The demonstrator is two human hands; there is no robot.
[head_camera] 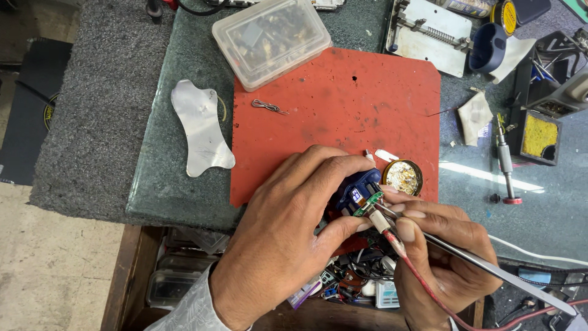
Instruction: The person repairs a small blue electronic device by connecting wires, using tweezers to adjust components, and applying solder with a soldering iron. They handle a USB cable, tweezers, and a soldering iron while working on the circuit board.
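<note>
My left hand (288, 227) grips a small dark blue plastic part (357, 187) with a little green circuit board (368, 203) on it, at the front edge of the red mat (343, 104). My right hand (444, 257) holds metal tweezers (490, 263) whose tips touch the green board, and a red wire (422, 283) runs under that hand. A small round tin of yellowish paste (402, 177) sits just behind the blue part.
A clear plastic box of small parts (271, 38) stands at the mat's back left. A flat metal plate (199, 127) lies left of the mat, and a bent wire clip (268, 107) on it. A soldering iron (505, 160), yellow sponge holder (539, 136) and metal jig (429, 34) are right. An open drawer of clutter (355, 285) is below.
</note>
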